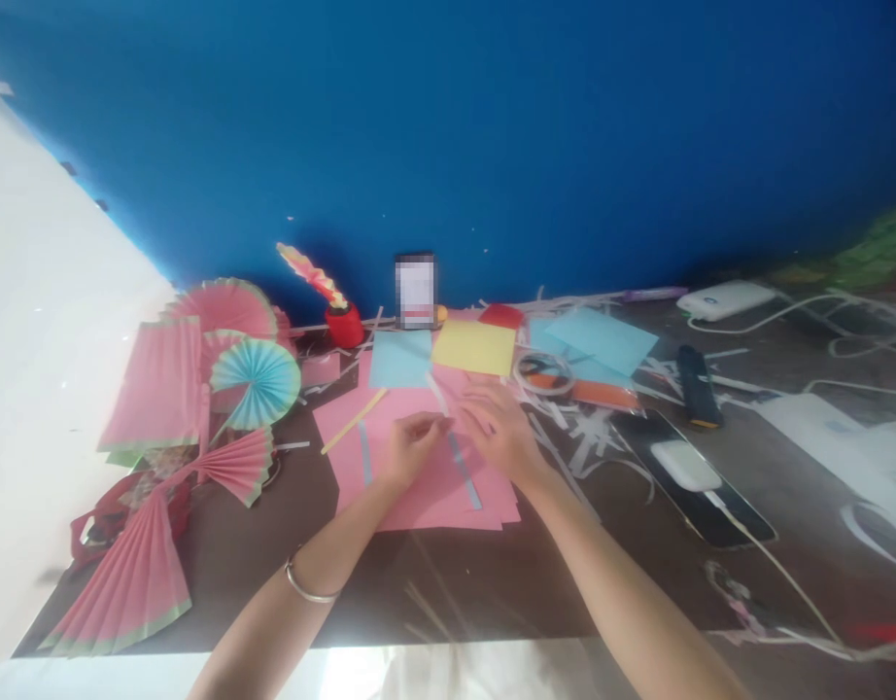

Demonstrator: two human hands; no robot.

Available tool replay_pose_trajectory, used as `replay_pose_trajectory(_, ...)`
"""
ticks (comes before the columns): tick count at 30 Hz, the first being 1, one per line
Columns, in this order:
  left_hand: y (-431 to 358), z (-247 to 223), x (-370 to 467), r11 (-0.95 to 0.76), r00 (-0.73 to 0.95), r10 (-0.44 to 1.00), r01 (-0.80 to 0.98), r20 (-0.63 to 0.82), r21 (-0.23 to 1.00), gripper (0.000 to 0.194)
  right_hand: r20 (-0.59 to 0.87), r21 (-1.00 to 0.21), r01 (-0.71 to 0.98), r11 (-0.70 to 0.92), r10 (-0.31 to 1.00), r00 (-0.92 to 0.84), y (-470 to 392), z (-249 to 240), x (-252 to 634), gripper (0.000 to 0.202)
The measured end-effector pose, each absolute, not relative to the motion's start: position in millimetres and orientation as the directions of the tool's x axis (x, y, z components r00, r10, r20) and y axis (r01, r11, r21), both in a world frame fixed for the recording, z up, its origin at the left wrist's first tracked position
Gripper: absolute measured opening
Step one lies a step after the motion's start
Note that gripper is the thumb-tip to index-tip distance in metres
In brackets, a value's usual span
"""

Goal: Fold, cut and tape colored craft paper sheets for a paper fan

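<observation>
Head view: the left hand has its grip pinched on a thin white paper strip that rises from its fingertips. Just right of it, the right hand lies flat, grip open, on the pink paper sheets spread on the desk. A yellow sheet lies beyond both hands.
</observation>
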State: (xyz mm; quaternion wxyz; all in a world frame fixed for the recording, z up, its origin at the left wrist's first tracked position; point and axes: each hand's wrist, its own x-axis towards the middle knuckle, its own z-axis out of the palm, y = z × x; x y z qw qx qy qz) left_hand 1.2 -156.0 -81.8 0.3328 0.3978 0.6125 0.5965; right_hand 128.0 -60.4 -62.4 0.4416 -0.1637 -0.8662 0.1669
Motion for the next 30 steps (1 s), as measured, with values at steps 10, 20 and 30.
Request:
replay_pose_trajectory(10, -157.9, -84.3, 2.9, -0.055, -0.472, 0.866, 0.24, 0.166, 0.969, 0.024, 0.675, -0.281, 0.126, 0.951, 0.29, -0.679, -66.9, -58.0, 126.0, 0.017)
replay_pose_trajectory(20, -160.9, -79.5, 1.6, -0.01, -0.451, 0.876, 0.344, 0.174, 0.939, 0.025, 0.669, -0.351, 0.127, 0.928, 0.343, -0.659, -70.4, -57.2, 122.8, 0.017)
replay_pose_trajectory(30, -160.3, -85.6, -0.2, -0.035, -0.463, 0.858, 0.38, 0.224, 0.924, 0.022, 0.682, -0.453, 0.104, 0.885, 0.42, -0.599, -68.3, -60.3, 120.4, 0.013)
